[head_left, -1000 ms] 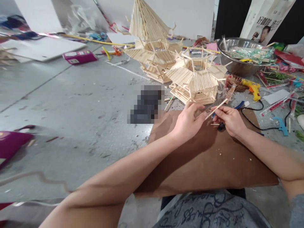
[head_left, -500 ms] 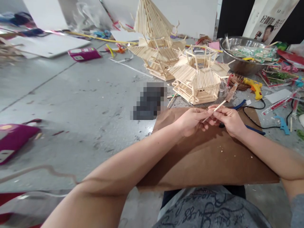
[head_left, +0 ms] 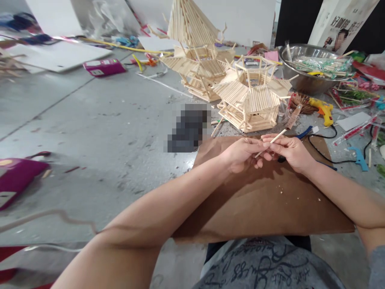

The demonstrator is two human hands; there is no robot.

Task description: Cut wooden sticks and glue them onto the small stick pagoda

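Above the far part of a brown board (head_left: 270, 208), both of my hands meet at a thin wooden stick (head_left: 278, 136). My left hand (head_left: 245, 153) pinches its lower end, and my right hand (head_left: 290, 149) grips it near the middle. The stick slants up to the right. Just beyond the hands stands a low wooden stick structure (head_left: 249, 104) with a slatted roof and an open top. Behind it to the left is a taller one (head_left: 195, 60) with a pointed roof. Blue-handled pliers (head_left: 305, 132) lie partly hidden behind my right hand.
A yellow glue gun (head_left: 323, 111) with a black cord lies at the right. Behind it a metal bowl (head_left: 313, 82) holds wrapped sticks. A dark pixelated object (head_left: 188, 130) sits left of the board. Purple packs (head_left: 105, 67) rest on the grey floor farther left.
The fingers of both hands have shifted slightly around the stick, and the stick's tip sits a little lower. The surroundings have hardly changed.
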